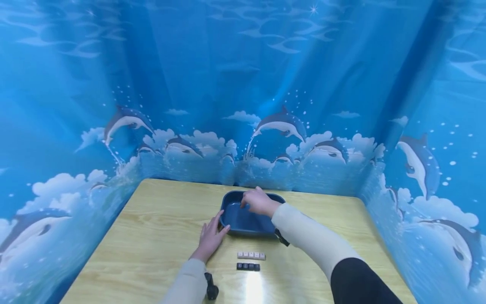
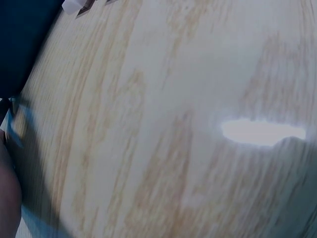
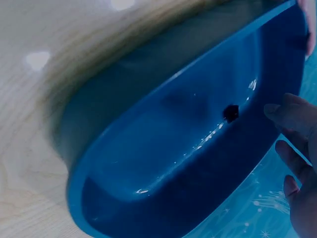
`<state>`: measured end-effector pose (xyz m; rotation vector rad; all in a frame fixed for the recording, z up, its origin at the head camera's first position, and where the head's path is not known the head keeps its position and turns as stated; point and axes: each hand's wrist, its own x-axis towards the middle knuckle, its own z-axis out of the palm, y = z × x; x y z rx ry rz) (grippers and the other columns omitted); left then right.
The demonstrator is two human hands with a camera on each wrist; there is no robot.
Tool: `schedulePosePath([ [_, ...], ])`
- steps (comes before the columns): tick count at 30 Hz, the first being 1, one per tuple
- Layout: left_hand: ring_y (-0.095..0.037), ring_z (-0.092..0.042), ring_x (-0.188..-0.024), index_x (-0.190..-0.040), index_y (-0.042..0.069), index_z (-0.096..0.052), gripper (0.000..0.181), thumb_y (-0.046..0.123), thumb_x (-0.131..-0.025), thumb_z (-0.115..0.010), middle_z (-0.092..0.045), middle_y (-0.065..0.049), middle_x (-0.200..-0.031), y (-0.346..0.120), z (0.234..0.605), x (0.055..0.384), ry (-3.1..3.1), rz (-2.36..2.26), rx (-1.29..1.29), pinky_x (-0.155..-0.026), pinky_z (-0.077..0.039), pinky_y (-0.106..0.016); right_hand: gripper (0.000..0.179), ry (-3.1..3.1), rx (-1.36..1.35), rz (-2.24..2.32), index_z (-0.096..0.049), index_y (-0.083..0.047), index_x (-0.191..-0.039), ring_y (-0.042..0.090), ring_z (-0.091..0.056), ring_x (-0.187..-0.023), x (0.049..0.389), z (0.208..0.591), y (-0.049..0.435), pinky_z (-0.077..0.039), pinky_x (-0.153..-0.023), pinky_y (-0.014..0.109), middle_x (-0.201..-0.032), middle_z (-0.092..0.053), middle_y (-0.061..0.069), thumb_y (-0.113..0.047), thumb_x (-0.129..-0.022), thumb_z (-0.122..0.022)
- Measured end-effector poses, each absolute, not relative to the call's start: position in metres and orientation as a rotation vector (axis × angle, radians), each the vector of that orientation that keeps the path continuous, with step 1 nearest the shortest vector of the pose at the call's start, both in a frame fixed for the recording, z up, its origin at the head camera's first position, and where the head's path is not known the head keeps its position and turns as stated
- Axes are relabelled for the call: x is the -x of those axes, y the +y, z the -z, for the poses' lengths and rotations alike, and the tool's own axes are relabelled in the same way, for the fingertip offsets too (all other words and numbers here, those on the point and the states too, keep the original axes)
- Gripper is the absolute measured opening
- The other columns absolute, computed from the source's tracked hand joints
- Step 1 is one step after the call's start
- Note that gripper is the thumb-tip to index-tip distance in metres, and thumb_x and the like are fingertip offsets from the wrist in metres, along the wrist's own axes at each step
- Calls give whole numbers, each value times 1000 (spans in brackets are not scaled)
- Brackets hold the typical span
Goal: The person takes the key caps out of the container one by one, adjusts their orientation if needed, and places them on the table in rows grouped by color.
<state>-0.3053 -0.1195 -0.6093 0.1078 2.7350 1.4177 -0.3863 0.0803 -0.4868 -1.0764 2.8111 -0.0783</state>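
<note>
A dark blue basin (image 1: pixel 244 219) stands near the far side of the table. My left hand (image 1: pixel 210 238) has its fingers spread and touches the basin's near left side. Over the basin, my right hand (image 1: pixel 260 202) is bent downward; in the right wrist view its thumb and fingers (image 3: pixel 294 116) are apart, with nothing seen between them. A small black piece (image 3: pixel 231 113), which looks like a keycap, is inside the basin. In front of the basin lie a row of several white keycaps (image 1: pixel 251 255) and a row of several black keycaps (image 1: pixel 248 267).
The light wooden table (image 1: pixel 163 228) extends to both sides of the basin. A blue dolphin-print curtain (image 1: pixel 212 84) hangs behind and beside it. Lamp glare (image 1: pixel 253 287) shines on the tabletop near the front.
</note>
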Motion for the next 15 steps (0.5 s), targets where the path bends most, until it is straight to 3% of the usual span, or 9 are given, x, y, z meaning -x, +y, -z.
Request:
schedulePosePath([
  [3,-37,-21,-144,-154,25,-28,66,44,-97,-56,-30,-14,-156,-120,610,306,2737,-1415,-93,-116,6,-54,25,2791,1088,18,-78,-21,-102,14,-61,-101,394,492,77,-42,-90,40,-102,-70,-7,-4,-84,-75],
  [8,-39,-22,-143,-154,23,-29,66,44,-97,-56,-31,-17,-155,-121,610,305,2750,-1402,-81,-116,4,-56,31,2715,1060,-8,-76,-19,-108,15,-61,-105,405,501,71,-45,-97,36,-109,-68,-4,1,-86,-71],
  [15,-39,-23,-143,-153,24,-30,66,45,-96,-57,-31,-17,-155,-119,611,305,2760,-1410,-105,-116,4,-56,35,2601,948,24,-72,-17,-117,16,-59,-111,420,518,74,-50,-93,29,-117,-64,0,2,-88,-67],
])
